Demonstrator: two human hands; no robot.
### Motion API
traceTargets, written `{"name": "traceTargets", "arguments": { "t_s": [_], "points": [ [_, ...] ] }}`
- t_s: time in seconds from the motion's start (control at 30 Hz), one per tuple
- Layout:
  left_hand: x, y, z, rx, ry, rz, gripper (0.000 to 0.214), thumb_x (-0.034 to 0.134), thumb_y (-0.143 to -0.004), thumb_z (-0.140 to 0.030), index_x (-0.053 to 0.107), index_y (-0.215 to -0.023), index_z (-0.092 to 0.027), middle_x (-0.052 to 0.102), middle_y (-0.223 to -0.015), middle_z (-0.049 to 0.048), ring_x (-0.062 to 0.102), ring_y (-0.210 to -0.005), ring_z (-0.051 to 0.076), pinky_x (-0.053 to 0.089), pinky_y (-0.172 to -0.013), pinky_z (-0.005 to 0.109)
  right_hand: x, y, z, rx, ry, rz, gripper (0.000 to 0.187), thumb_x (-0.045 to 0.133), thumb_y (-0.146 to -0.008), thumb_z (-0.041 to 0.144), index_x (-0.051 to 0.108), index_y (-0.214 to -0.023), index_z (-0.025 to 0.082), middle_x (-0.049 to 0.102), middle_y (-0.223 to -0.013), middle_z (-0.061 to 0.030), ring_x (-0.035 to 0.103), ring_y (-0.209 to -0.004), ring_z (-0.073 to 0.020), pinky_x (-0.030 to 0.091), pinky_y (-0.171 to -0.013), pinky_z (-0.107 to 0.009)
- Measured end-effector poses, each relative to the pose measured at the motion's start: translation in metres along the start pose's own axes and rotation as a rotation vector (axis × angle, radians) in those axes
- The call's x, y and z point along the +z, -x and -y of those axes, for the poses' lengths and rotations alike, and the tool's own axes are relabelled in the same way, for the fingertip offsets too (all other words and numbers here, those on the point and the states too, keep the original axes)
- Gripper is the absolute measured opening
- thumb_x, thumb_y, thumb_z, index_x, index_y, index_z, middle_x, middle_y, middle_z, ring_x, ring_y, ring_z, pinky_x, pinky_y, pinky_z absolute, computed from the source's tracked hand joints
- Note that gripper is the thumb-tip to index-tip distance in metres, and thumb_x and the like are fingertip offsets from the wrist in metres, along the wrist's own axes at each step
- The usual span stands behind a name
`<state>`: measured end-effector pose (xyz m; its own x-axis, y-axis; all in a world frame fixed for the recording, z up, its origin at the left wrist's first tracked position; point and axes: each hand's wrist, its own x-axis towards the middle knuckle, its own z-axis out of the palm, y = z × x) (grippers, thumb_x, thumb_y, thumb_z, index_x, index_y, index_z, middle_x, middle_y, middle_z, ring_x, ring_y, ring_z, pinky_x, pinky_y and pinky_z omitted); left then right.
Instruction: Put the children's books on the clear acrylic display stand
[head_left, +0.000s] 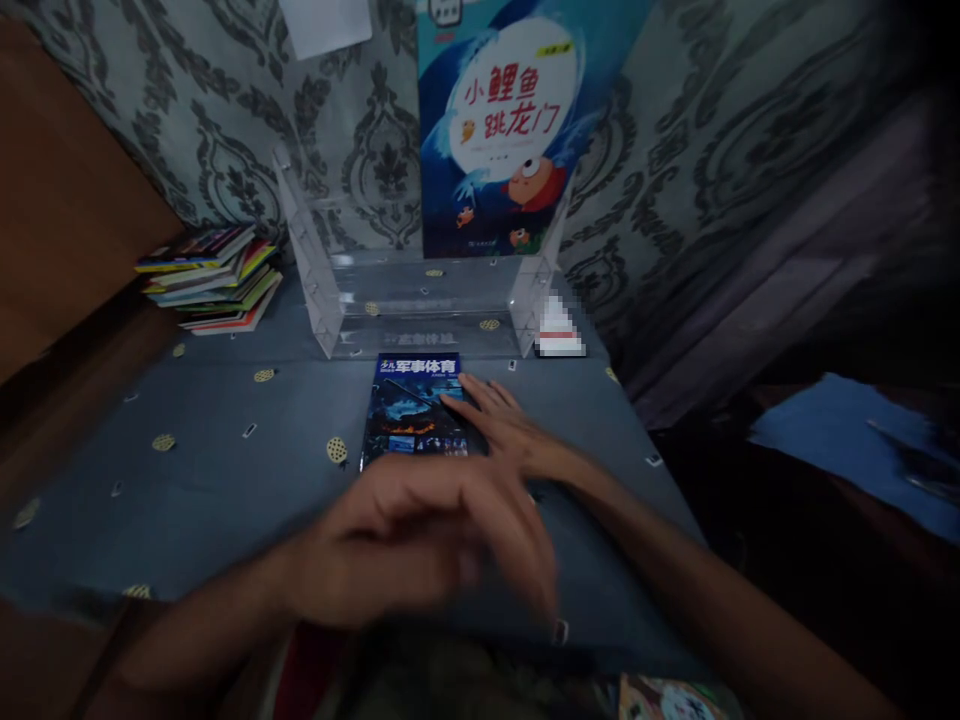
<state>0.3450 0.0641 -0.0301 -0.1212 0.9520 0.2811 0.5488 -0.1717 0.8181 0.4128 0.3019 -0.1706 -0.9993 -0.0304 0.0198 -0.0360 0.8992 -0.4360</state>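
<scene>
A dark blue magazine [409,410] with a picture cover lies flat on the cloth-covered table. My right hand [499,425] rests at its right edge, fingers stretched out and the thumb over the cover. Nearer the camera, my left hand [420,530] hovers in front of the magazine and hides its lower part. Its fingers bend downward, apart from the thumb, and I see nothing held in them; motion blurs it a little. Behind the magazine stands a clear plastic rack [427,300]. A blue picture book [495,130] with an orange fish stands upright at the rack's back.
Several books lie in a stack [217,280] at the back left. A white blurred-out object [559,330] sits right of the rack. Patterned fabric [360,130] covers the wall behind. A colourful cover [667,698] shows at the bottom edge, and blue cloth [862,440] lies at far right.
</scene>
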Motion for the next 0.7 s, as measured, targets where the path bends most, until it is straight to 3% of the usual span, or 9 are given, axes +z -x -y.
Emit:
{"name": "traceTargets", "arguments": {
  "t_s": [0.07,0.13,0.27,0.33,0.53,0.7],
  "points": [
    [-0.002,-0.014,0.030,-0.094,-0.018,-0.049,0.038,0.037,-0.105,-0.044,0.067,-0.098,-0.023,0.070,-0.090,0.0044,0.068,-0.086,0.018,0.059,-0.080,0.032,-0.003,0.000,0.004,0.014,-0.001,0.008,0.118,0.073,-0.069,0.079,0.027,-0.161,0.022,0.011,-0.170,-0.0185,0.010,-0.157,-0.0384,0.009,-0.124,-0.063],
    [0.002,-0.009,0.067,-0.132,-0.273,-0.158,0.031,0.040,-0.104,-0.038,0.065,-0.106,-0.021,0.070,-0.103,0.0072,0.067,-0.100,0.022,0.057,-0.091,0.038,-0.008,0.001,0.009,0.034,-0.009,0.033,0.121,0.074,-0.068,0.079,0.026,-0.161,0.019,0.008,-0.170,-0.0202,0.006,-0.157,-0.0391,0.008,-0.124,-0.063],
    [0.009,0.022,0.139,-0.242,-0.788,-0.199,0.046,0.044,-0.101,-0.047,0.054,-0.135,-0.018,0.052,-0.149,0.0185,0.040,-0.145,0.038,0.031,-0.117,0.064,-0.021,0.003,0.022,0.066,-0.022,0.109,0.120,0.073,-0.070,0.078,0.027,-0.161,0.015,0.004,-0.169,-0.0223,0.000,-0.157,-0.0391,0.007,-0.125,-0.061],
    [0.010,0.033,0.162,-0.250,-0.877,-0.179,0.054,0.042,-0.101,-0.050,0.048,-0.143,-0.017,0.045,-0.155,0.0204,0.035,-0.149,0.038,0.031,-0.118,0.065,-0.025,0.005,0.029,0.057,-0.028,0.128,0.118,0.072,-0.072,0.078,0.027,-0.161,0.015,0.003,-0.170,-0.0215,0.000,-0.157,-0.0378,0.007,-0.126,-0.059],
    [0.014,0.039,0.184,-0.209,-0.927,-0.222,0.054,0.041,-0.100,-0.049,0.046,-0.145,-0.020,0.044,-0.157,0.0165,0.034,-0.150,0.035,0.032,-0.119,0.061,-0.020,0.011,0.045,0.033,-0.093,0.084,0.094,0.060,-0.091,0.066,0.027,-0.161,0.012,0.007,-0.169,-0.0230,-0.003,-0.158,-0.0334,0.006,-0.126,-0.057],
    [0.014,0.038,0.199,-0.205,-0.909,-0.292,0.052,0.045,-0.096,-0.050,0.055,-0.138,-0.020,0.048,-0.154,0.0182,0.044,-0.144,0.038,0.041,-0.112,0.061,-0.019,0.012,0.052,0.069,-0.119,0.055,0.089,0.061,-0.093,0.062,0.029,-0.160,0.012,0.010,-0.168,-0.0242,0.000,-0.157,-0.0339,0.007,-0.126,-0.057]
  ]
}}
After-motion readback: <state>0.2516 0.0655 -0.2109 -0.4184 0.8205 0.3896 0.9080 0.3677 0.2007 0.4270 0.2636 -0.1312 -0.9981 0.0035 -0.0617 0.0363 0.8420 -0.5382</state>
